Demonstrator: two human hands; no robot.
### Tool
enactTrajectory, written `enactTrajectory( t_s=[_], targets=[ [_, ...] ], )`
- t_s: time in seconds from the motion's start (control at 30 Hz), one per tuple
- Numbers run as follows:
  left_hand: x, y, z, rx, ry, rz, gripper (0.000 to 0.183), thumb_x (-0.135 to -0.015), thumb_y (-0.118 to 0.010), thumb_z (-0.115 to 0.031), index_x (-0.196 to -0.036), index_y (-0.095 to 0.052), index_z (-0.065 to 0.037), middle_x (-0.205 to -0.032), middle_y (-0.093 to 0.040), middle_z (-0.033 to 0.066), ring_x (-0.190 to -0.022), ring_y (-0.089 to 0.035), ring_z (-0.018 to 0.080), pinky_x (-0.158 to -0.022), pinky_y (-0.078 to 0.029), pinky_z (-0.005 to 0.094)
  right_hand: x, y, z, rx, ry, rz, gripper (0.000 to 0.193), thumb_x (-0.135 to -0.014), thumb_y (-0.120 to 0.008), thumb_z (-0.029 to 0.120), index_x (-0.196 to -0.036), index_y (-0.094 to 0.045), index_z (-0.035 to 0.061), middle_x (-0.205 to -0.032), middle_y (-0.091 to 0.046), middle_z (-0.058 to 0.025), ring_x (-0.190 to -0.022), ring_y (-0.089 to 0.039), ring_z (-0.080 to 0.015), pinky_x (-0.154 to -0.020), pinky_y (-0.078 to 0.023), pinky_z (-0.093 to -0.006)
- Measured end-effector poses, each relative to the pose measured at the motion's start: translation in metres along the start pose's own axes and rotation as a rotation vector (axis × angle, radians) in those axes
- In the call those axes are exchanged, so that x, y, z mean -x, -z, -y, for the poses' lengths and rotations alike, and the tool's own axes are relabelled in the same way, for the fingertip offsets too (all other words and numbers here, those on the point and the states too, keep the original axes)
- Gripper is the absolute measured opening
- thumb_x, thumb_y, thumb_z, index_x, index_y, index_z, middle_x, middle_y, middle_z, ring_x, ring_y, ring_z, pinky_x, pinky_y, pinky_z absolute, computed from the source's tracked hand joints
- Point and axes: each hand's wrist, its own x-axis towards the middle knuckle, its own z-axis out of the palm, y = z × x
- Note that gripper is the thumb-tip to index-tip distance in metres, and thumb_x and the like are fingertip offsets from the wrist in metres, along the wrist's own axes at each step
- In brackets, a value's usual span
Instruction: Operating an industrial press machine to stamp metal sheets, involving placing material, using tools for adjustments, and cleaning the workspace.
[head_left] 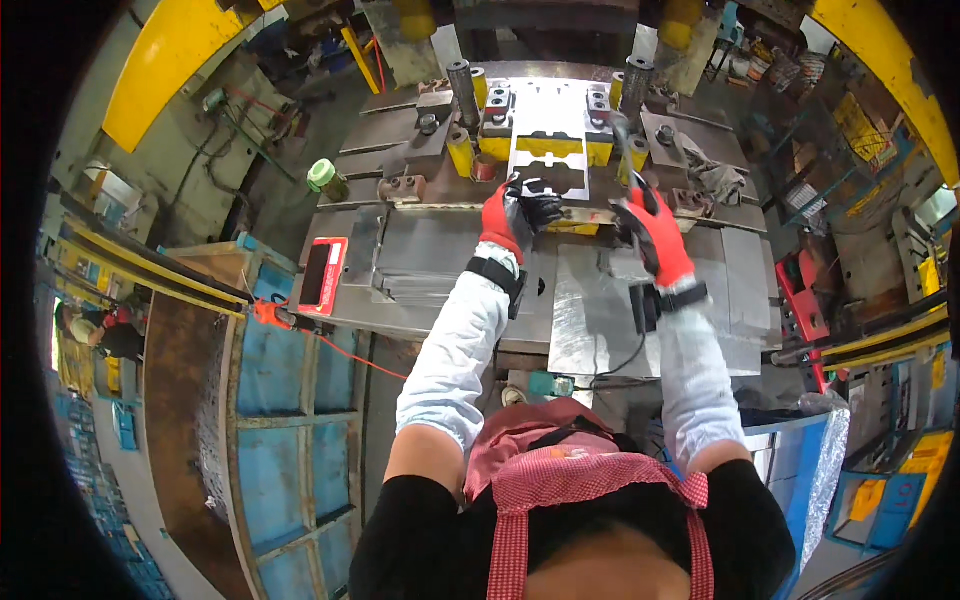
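Observation:
My left hand (522, 212), in a red and black glove, is at the near end of a bright metal strip (550, 100) with dark cut-outs. Its thumb and fingers look apart and loosely curved; whether they touch the strip is unclear. To the right, my right hand (652, 236), gloved alike, is closed around a thin grey rod-like tool (622, 142) that points up and away. The tool's far end is blurred beside the right die block (598, 105). Both hands are above the front edge of the press bed.
A stack of grey sheets (425, 255) lies left of my arms, and larger metal sheets (600, 320) lie between and under them. Guide posts (463, 92) flank the die. A green-lidded jar (325, 178), a phone on a red board (322, 275) and a grey rag (715, 178) are around.

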Motion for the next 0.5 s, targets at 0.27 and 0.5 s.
enactTrajectory(
  t_s=[0.27, 0.5],
  targets=[
    [0.003, -0.004, -0.004, -0.089, -0.005, -0.022, 0.039, -0.089, -0.035, -0.030, -0.099, -0.052, 0.004, -0.079, -0.061, 0.0153, -0.069, -0.060, 0.0290, -0.065, -0.051, 0.0377, 0.159, 0.133, -0.088, 0.068, -0.327, -0.327, 0.057, -0.078, -0.055, 0.007, -0.131, -0.033, 0.0133, -0.104, -0.052, -0.0067, -0.070, -0.054, -0.0132, -0.056, -0.047, -0.0268],
    [0.001, -0.010, -0.001, -0.118, -0.066, -0.101, 0.034, -0.089, -0.034, -0.026, -0.096, -0.053, 0.001, -0.079, -0.061, 0.0140, -0.065, -0.061, 0.0280, -0.061, -0.052, 0.0370, 0.191, 0.201, -0.155, 0.346, -0.188, -0.357, 0.059, -0.076, -0.056, 0.008, -0.131, -0.034, 0.0106, -0.100, -0.058, -0.0100, -0.087, -0.056, -0.0154, -0.071, -0.045, -0.0287]
  ],
)
